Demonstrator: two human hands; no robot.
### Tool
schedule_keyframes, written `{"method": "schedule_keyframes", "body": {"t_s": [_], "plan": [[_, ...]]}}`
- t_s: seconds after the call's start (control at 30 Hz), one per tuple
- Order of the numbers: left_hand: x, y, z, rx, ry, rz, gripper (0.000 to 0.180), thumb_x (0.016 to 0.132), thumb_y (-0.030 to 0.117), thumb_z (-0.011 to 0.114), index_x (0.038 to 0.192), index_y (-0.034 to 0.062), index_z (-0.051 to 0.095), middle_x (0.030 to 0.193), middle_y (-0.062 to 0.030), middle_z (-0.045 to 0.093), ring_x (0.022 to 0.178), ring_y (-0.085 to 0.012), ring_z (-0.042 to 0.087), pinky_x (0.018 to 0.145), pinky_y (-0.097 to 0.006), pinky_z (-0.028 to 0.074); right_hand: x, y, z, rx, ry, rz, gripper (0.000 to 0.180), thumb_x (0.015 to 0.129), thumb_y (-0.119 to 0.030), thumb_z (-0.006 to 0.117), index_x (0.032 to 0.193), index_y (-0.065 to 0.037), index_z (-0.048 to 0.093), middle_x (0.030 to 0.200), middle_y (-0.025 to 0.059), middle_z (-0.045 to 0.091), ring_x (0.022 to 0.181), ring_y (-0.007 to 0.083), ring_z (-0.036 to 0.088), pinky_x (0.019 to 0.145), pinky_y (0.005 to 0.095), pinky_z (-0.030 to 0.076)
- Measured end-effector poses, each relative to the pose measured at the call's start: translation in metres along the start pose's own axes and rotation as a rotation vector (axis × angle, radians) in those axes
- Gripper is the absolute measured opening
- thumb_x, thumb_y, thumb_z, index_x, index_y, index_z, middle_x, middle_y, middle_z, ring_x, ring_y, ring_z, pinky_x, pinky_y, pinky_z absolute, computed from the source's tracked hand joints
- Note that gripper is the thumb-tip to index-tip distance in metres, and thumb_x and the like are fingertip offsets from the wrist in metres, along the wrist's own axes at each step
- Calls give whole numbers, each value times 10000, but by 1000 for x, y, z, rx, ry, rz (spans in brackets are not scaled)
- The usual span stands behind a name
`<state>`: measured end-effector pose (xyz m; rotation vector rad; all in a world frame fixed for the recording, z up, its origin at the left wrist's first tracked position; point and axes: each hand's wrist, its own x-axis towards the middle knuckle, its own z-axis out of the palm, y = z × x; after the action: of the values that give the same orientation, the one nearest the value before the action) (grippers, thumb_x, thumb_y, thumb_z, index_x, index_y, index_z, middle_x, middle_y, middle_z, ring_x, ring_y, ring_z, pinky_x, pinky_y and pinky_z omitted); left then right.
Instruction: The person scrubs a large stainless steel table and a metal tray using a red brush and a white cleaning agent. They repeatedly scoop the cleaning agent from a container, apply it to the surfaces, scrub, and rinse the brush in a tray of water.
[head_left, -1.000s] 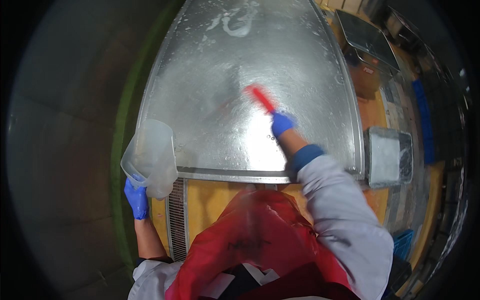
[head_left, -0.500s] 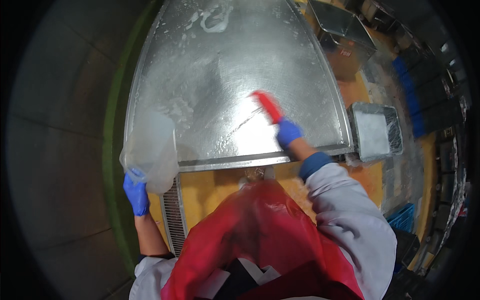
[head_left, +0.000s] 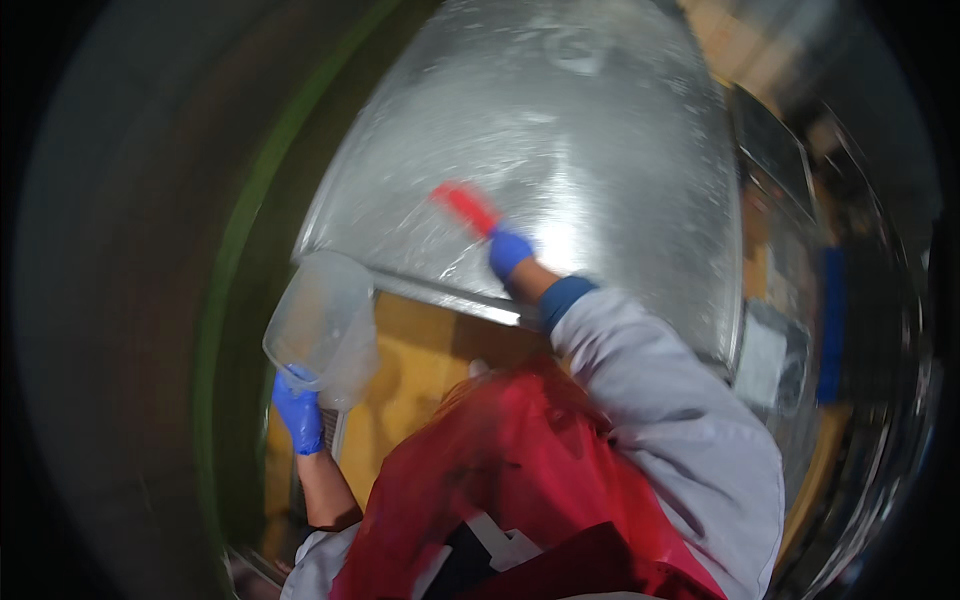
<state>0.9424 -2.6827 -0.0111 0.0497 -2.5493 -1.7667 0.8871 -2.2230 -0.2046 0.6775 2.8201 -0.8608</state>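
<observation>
My right hand (head_left: 508,251), in a blue glove, grips a red scraper (head_left: 466,209) whose blade rests on a wet stainless steel table (head_left: 590,130). My left hand (head_left: 299,412), also blue-gloved, holds a clear plastic jug (head_left: 320,315) by its handle, just off the table's near left corner. The jug is tilted and looks empty. A red apron (head_left: 500,470) and a grey sleeve (head_left: 670,410) fill the lower middle of the view.
The floor below the table edge is yellow (head_left: 420,370), with a green stripe (head_left: 240,250) along the left. A metal tray (head_left: 765,360) sits at the table's right end, and a blue item (head_left: 830,320) lies beyond it. The view is blurred.
The whole view has swung: the table now sits tilted toward the upper right. My right hand still holds the scraper on the table, and the jug stays raised at the near left corner.
</observation>
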Motion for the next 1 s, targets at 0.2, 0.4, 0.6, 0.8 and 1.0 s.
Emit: {"method": "schedule_keyframes", "body": {"t_s": [0.2,0.4,0.6,0.8,1.0], "plan": [[-37,-57,-8,-111,231,-154,204,749,58,683,916,64,566,851,26,556,771,-91,515,693,-244,438,132,18,-44,-93,6,108,194,860,-92,507,990,-14,628,822,198,658,775,300,668,681,402,532],[-35,-91,-18,-36,348,-142,266,756,61,693,998,37,587,912,10,589,822,-91,535,743,-234,448,74,-129,58,-180,-272,-319,350,914,-165,361,1142,-3,572,1089,281,610,1041,397,597,916,441,462],[57,-62,-43,-8,365,-51,276,770,110,684,1019,29,598,924,5,594,833,-100,539,747,-245,448,323,-52,-45,-211,-29,-64,221,839,-184,541,910,-17,667,872,220,676,862,317,678,743,408,533],[168,-37,-58,27,354,-44,287,759,81,686,1024,24,593,933,-3,595,849,-111,544,777,-253,443,171,-115,67,-299,-58,-349,358,936,-199,344,1110,48,535,897,254,650,798,385,653,734,473,511],[272,-3,-42,43,285,-17,241,762,71,669,987,39,588,904,8,580,822,-99,532,752,-240,436,178,-145,87,-91,-423,-338,443,983,-294,229,1222,-20,481,971,239,646,885,385,639,824,489,486]]}}
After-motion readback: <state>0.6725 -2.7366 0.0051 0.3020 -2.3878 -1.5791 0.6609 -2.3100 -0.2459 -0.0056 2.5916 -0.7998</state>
